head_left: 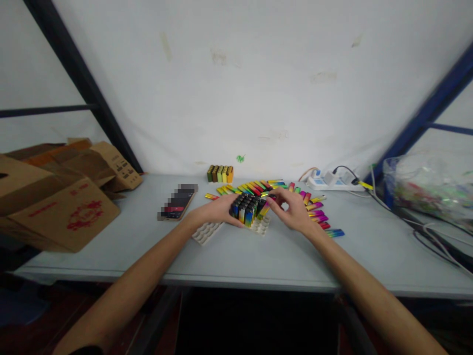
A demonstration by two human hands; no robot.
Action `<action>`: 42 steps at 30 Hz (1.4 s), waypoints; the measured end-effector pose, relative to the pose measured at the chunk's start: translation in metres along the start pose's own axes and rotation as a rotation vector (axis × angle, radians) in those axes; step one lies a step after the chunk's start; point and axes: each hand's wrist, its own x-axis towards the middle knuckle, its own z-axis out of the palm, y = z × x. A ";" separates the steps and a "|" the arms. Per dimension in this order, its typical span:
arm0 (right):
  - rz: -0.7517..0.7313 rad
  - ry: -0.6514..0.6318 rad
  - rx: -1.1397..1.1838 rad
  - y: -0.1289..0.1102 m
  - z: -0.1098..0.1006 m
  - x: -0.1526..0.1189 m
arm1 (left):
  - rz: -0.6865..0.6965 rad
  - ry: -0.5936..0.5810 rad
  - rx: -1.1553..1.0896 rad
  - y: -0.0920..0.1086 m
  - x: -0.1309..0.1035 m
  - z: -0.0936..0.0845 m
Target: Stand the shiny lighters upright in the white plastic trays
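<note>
My left hand (221, 209) curves around the left side of a block of upright lighters (244, 207) with black tops and shiny multicoloured bodies. They stand in a white tray with round hollows (261, 226), bare at its right end. A single tilted lighter (264, 209) is pinched between the thumb and fingers of my right hand (291, 208), at the block's right edge. Loose lighters (254, 188) lie fanned in an arc behind and to the right of my hands. Partly under my left wrist is another white hollowed tray (207, 231).
Against the wall stands a block of yellow, green and orange lighters (220, 173). A phone (179, 202) lies left of my hands, with open cardboard boxes (74, 207) farther left. A power strip (332, 182), cables and a clear plastic bag (424, 187) are on the right.
</note>
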 end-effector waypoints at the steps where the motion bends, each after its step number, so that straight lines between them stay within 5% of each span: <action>1: -0.005 -0.043 0.003 0.000 0.000 -0.001 | -0.006 0.002 -0.001 0.000 0.000 0.000; 8: -0.042 -0.257 -0.048 0.001 0.006 -0.003 | -0.002 -0.002 0.010 0.003 0.000 -0.001; 22: -0.040 -0.383 -0.027 0.000 0.003 -0.002 | -0.012 0.008 0.033 -0.001 0.000 0.000; 27: -0.001 -0.314 -0.033 -0.001 0.000 0.000 | 0.000 -0.002 0.028 0.001 0.000 0.000; 33: 0.048 -0.106 -0.260 0.039 -0.005 0.003 | 0.015 0.002 0.015 0.000 0.000 0.000; 38: 0.029 -0.304 -0.369 0.079 0.004 0.002 | 0.002 -0.003 0.029 -0.001 0.000 -0.001; 42: 0.066 -0.466 -0.447 0.085 0.015 0.005 | 0.013 -0.005 0.016 0.000 0.000 -0.001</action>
